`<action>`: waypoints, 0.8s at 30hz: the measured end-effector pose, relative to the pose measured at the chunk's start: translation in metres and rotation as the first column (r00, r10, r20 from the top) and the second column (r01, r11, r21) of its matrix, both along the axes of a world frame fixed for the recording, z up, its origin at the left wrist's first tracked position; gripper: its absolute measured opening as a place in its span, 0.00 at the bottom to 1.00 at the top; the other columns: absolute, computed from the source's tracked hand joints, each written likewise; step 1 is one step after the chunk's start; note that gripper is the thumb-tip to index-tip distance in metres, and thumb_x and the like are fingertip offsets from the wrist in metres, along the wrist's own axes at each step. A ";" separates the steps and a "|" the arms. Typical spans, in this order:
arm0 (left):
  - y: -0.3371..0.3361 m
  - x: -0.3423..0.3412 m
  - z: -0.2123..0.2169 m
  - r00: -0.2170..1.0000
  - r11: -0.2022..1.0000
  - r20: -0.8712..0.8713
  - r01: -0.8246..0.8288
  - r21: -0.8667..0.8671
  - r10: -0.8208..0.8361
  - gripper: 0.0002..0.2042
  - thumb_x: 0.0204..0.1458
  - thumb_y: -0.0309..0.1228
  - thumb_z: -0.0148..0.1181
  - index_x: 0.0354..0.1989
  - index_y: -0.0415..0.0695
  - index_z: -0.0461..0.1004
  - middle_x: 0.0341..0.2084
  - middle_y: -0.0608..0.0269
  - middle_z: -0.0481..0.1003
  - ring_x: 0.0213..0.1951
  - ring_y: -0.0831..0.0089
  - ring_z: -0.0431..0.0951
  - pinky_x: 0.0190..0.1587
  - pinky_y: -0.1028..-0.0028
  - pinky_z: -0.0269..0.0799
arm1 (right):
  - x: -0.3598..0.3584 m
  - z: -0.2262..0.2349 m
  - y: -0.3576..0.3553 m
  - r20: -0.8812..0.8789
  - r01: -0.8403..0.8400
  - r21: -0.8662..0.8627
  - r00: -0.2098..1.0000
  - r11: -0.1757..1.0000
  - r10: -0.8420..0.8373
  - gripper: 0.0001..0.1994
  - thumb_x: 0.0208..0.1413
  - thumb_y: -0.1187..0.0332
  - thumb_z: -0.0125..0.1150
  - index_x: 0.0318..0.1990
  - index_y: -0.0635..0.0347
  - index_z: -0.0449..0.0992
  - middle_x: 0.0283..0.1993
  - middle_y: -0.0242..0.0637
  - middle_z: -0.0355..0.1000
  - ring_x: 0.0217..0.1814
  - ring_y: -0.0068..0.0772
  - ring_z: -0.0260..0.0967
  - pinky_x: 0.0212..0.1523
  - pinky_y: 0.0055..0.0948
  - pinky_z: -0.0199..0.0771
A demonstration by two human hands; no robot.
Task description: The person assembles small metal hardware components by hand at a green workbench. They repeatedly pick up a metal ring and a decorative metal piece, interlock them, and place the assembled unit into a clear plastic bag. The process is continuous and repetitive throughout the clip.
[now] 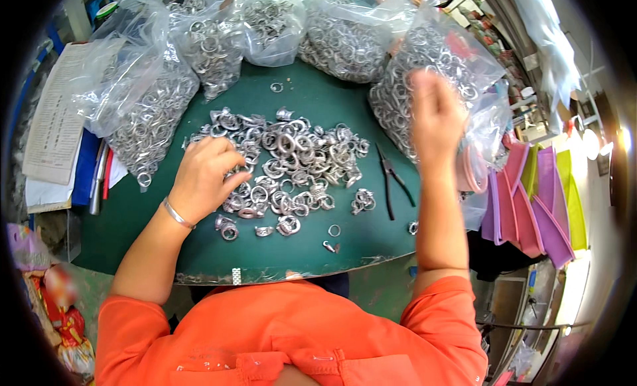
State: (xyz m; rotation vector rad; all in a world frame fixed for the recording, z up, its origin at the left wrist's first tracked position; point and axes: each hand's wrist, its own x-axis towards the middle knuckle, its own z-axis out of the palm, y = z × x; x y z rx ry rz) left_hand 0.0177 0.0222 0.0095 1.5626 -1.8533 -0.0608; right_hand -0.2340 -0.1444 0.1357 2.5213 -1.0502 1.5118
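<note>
A heap of silver-coloured metal rings (298, 150) lies on the green tabletop, many of them nested in small clusters. At the heap's left edge rests my left hand (209, 170), its fingers bent and its thumb held apart from them; no held item shows. My right hand (436, 110) is raised in front of a clear plastic bag of rings (395, 97) at the right. Motion smears its fingers, so I cannot make out whether it holds anything. Dark-handled pliers (391, 180) lie between the heap and my right forearm, handles toward me.
More clear bags of rings (149, 117) line the table's left and far sides. Papers (56, 114) and pens (99, 177) lie at the left. Single rings (334, 231) and a small cluster (363, 201) sit outside the heap. Pink, purple and green bins (537, 193) stand beyond the right edge.
</note>
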 end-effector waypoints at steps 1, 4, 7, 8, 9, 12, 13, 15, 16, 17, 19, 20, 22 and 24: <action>0.001 0.003 -0.002 1.000 1.000 0.015 -0.006 0.010 0.006 0.10 0.37 0.27 0.69 0.30 0.45 0.76 0.29 0.66 0.73 0.35 0.63 0.72 0.39 0.65 0.64 | -0.007 0.026 -0.020 0.019 0.131 -0.152 0.991 0.980 -0.129 0.09 0.58 0.64 0.59 0.36 0.61 0.78 0.27 0.40 0.74 0.29 0.31 0.74 0.33 0.28 0.72; 0.002 0.003 -0.004 0.999 1.000 0.045 0.005 0.026 -0.006 0.10 0.37 0.24 0.67 0.30 0.46 0.74 0.29 0.65 0.73 0.35 0.61 0.72 0.39 0.65 0.63 | -0.031 0.095 -0.087 0.097 0.189 -0.488 0.982 0.852 -0.162 0.13 0.60 0.61 0.55 0.39 0.62 0.77 0.40 0.43 0.74 0.37 0.43 0.73 0.40 0.35 0.71; -0.009 -0.009 -0.007 0.996 0.997 0.036 0.083 0.007 -0.083 0.12 0.37 0.24 0.67 0.31 0.46 0.73 0.29 0.64 0.73 0.35 0.61 0.72 0.38 0.64 0.62 | -0.102 0.130 -0.156 -0.351 0.064 -0.337 0.917 0.939 -0.189 0.16 0.61 0.58 0.51 0.41 0.62 0.77 0.41 0.47 0.74 0.43 0.49 0.72 0.48 0.36 0.68; -0.007 -0.005 -0.009 0.996 0.998 0.056 0.062 0.003 -0.063 0.12 0.37 0.23 0.67 0.31 0.46 0.72 0.28 0.64 0.73 0.35 0.60 0.72 0.38 0.64 0.62 | -0.095 0.118 -0.158 -0.444 0.196 0.007 0.879 0.981 -0.173 0.15 0.61 0.58 0.52 0.42 0.61 0.77 0.41 0.48 0.74 0.44 0.50 0.72 0.47 0.36 0.69; -0.004 -0.003 -0.007 0.997 0.999 0.074 0.022 0.043 -0.025 0.12 0.37 0.24 0.67 0.31 0.46 0.72 0.28 0.63 0.73 0.35 0.60 0.72 0.38 0.64 0.62 | -0.089 0.103 -0.157 -0.462 0.226 -0.007 0.863 0.974 -0.204 0.14 0.61 0.60 0.53 0.43 0.60 0.77 0.41 0.46 0.75 0.44 0.46 0.72 0.47 0.35 0.69; -0.003 -0.004 -0.008 0.997 1.000 0.071 0.000 0.011 -0.001 0.12 0.38 0.23 0.67 0.32 0.46 0.72 0.29 0.64 0.74 0.34 0.61 0.72 0.39 0.64 0.62 | -0.064 0.078 -0.107 -0.287 0.040 -0.551 0.929 0.833 -0.234 0.08 0.57 0.67 0.57 0.40 0.59 0.79 0.41 0.42 0.76 0.44 0.43 0.73 0.47 0.34 0.69; -0.001 -0.002 -0.010 0.997 1.000 0.080 0.003 0.008 -0.003 0.12 0.38 0.23 0.67 0.32 0.46 0.72 0.29 0.64 0.74 0.34 0.61 0.72 0.39 0.64 0.62 | -0.053 0.064 -0.085 -0.330 -0.055 -0.563 0.930 0.825 -0.163 0.07 0.54 0.72 0.58 0.39 0.59 0.78 0.41 0.41 0.75 0.44 0.43 0.72 0.47 0.36 0.69; 0.000 -0.001 -0.013 0.995 1.000 0.100 0.018 -0.011 -0.017 0.12 0.38 0.22 0.66 0.32 0.46 0.72 0.29 0.65 0.74 0.34 0.61 0.72 0.39 0.65 0.62 | -0.036 0.012 -0.030 -0.469 -0.227 -0.223 0.877 0.948 0.100 0.11 0.46 0.76 0.60 0.40 0.60 0.76 0.39 0.41 0.74 0.44 0.44 0.70 0.47 0.39 0.68; -0.002 -0.004 -0.013 0.996 0.998 0.091 0.019 -0.052 -0.014 0.10 0.40 0.22 0.65 0.31 0.46 0.72 0.28 0.65 0.74 0.34 0.62 0.72 0.38 0.65 0.62 | -0.033 -0.007 -0.007 -0.660 -0.295 -0.144 0.740 0.945 0.131 0.10 0.45 0.77 0.60 0.38 0.59 0.75 0.37 0.41 0.73 0.42 0.45 0.70 0.44 0.39 0.69; -0.003 -0.003 -0.015 0.996 0.998 0.082 0.019 -0.062 -0.014 0.09 0.40 0.22 0.64 0.30 0.45 0.72 0.27 0.65 0.74 0.33 0.63 0.72 0.38 0.65 0.62 | -0.034 -0.032 0.006 -0.745 -0.304 0.064 0.620 0.950 0.248 0.09 0.44 0.76 0.60 0.36 0.58 0.74 0.35 0.41 0.71 0.40 0.45 0.69 0.42 0.38 0.70; -0.006 -0.002 -0.019 0.998 0.996 0.059 0.021 -0.081 -0.017 0.08 0.41 0.22 0.63 0.29 0.45 0.72 0.26 0.65 0.73 0.33 0.63 0.72 0.38 0.66 0.62 | -0.039 -0.071 0.034 -0.718 -0.192 0.314 0.592 0.930 0.365 0.09 0.43 0.77 0.59 0.34 0.58 0.74 0.34 0.39 0.69 0.40 0.43 0.69 0.41 0.36 0.71; -0.008 -0.005 -0.018 0.999 0.996 0.032 0.024 -0.085 -0.021 0.06 0.42 0.21 0.62 0.27 0.45 0.72 0.24 0.65 0.73 0.32 0.63 0.72 0.37 0.66 0.62 | -0.046 -0.084 0.036 -0.771 -0.181 0.277 0.544 0.944 0.331 0.08 0.43 0.76 0.60 0.33 0.58 0.74 0.34 0.38 0.69 0.39 0.42 0.69 0.40 0.36 0.71; -0.010 -0.006 -0.016 0.999 0.997 0.024 0.028 -0.077 -0.026 0.06 0.42 0.21 0.62 0.27 0.45 0.72 0.24 0.65 0.73 0.32 0.63 0.72 0.37 0.66 0.63 | -0.054 -0.092 0.034 -0.804 -0.193 0.259 0.501 0.946 0.322 0.06 0.44 0.78 0.61 0.32 0.60 0.74 0.35 0.38 0.69 0.38 0.42 0.70 0.37 0.36 0.72; -0.010 -0.004 -0.017 0.999 0.999 0.030 0.016 -0.042 -0.014 0.06 0.42 0.21 0.62 0.27 0.45 0.72 0.24 0.65 0.74 0.32 0.62 0.73 0.37 0.66 0.63 | -0.057 -0.090 0.027 -0.618 -0.199 0.403 0.661 0.893 0.426 0.07 0.45 0.79 0.61 0.33 0.60 0.75 0.35 0.39 0.70 0.39 0.42 0.71 0.36 0.33 0.72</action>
